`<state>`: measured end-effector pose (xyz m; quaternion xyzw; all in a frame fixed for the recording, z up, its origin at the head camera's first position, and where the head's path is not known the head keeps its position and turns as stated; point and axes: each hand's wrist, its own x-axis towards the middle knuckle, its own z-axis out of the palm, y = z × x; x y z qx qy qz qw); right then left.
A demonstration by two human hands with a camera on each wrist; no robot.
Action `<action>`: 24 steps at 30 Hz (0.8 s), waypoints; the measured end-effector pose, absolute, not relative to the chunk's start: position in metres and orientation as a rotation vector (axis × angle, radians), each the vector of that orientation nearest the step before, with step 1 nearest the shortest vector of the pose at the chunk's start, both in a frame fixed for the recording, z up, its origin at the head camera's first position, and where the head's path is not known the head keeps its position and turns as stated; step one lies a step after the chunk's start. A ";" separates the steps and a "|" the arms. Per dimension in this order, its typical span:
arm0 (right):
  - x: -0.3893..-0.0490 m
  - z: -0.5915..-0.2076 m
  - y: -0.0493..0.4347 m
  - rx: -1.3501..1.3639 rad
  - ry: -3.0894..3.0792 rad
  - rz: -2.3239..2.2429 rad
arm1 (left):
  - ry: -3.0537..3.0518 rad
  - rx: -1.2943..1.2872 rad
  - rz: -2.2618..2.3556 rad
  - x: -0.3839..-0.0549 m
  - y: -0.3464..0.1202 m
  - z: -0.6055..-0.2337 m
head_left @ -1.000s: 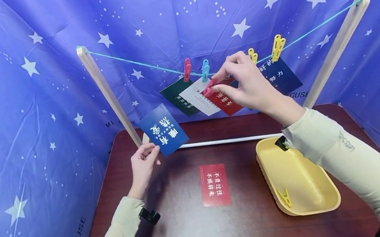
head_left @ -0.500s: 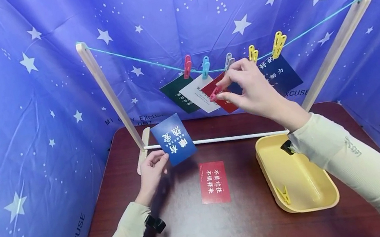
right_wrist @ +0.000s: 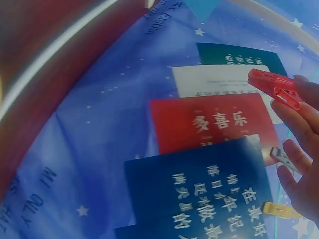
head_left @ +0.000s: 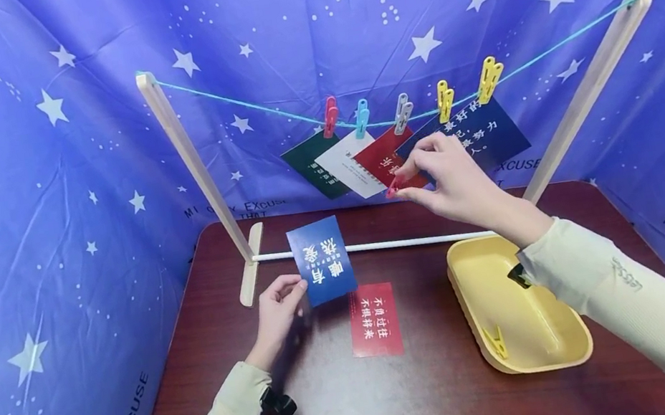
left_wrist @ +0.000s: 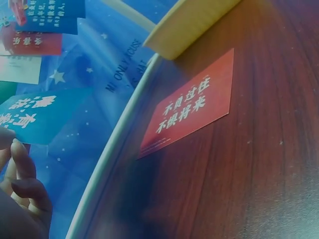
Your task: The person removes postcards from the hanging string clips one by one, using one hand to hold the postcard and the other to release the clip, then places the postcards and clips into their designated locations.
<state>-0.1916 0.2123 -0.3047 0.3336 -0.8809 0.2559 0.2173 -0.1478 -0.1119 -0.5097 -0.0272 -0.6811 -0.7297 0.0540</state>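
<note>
My left hand (head_left: 280,310) pinches a blue card (head_left: 323,260) with white characters by its lower left edge, above the table. In the left wrist view, thumb and fingers grip that blue card (left_wrist: 47,117). My right hand (head_left: 452,178) pinches a red clothespin (head_left: 394,187), in front of the cards on the line; the right wrist view shows the red clothespin (right_wrist: 276,87) held at one end. A teal string (head_left: 252,110) carries a green card (head_left: 314,167), a white card (head_left: 349,167), a red card (head_left: 373,154) and dark blue cards (head_left: 499,130), hung with coloured clothespins.
Wooden posts (head_left: 195,164) hold the string, joined by a white rod (head_left: 390,244). A red card (head_left: 374,320) lies on the brown table (head_left: 338,410). At right stands a yellow tray (head_left: 463,310) with a yellow clothespin (head_left: 496,342) inside. A starry blue curtain (head_left: 278,27) surrounds the table.
My left hand has moved right and down with the blue card, which now hangs more upright. My right hand, still pinching the red clothespin, has shifted slightly right and down.
</note>
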 end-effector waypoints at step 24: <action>-0.173 -0.357 0.250 0.764 -2.744 0.539 | -2.341 -0.007 -2.237 -0.135 -0.102 -0.521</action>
